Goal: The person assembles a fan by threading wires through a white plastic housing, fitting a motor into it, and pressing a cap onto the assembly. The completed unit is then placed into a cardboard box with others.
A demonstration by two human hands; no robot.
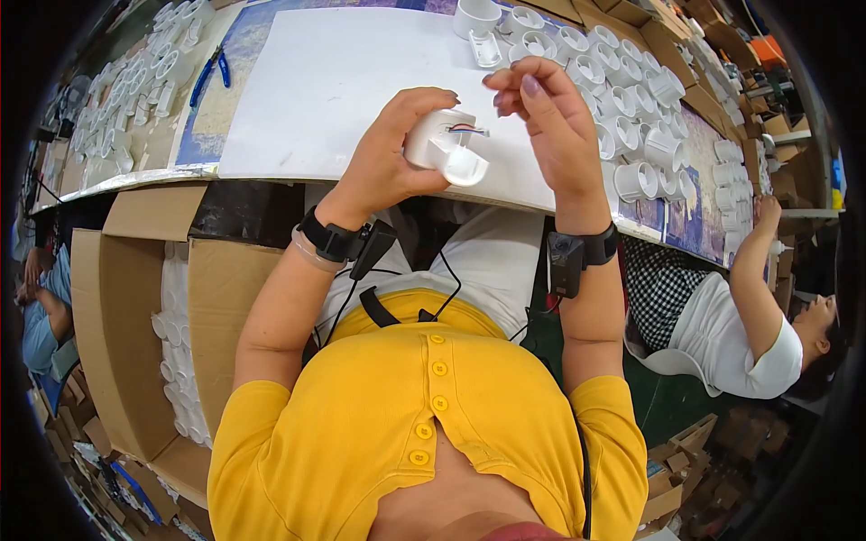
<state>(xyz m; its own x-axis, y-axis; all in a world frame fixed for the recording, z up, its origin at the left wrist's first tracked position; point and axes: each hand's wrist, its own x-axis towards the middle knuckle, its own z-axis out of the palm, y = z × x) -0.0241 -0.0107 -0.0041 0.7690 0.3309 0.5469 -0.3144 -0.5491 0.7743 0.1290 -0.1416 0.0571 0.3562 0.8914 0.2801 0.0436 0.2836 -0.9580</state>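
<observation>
My left hand (392,149) is wrapped round a white plastic housing (431,140), a short round cup with a trough-shaped piece (465,166) sticking out of its side. Thin coloured wires (467,129) come out of the housing and end in a small pale tip. To the right of it, apart from the housing, my right hand (557,117) is raised above the white sheet, its fingers loosely bent and apart. Nothing shows between them. Both wrists carry dark straps with small black boxes.
A white sheet (316,81) covers the table's middle. Many white cups (622,99) crowd its right side, and white parts (135,81) lie left near blue pliers (210,77). An open cardboard box (117,343) of white parts stands at lower left. Another person (722,325) sits at right.
</observation>
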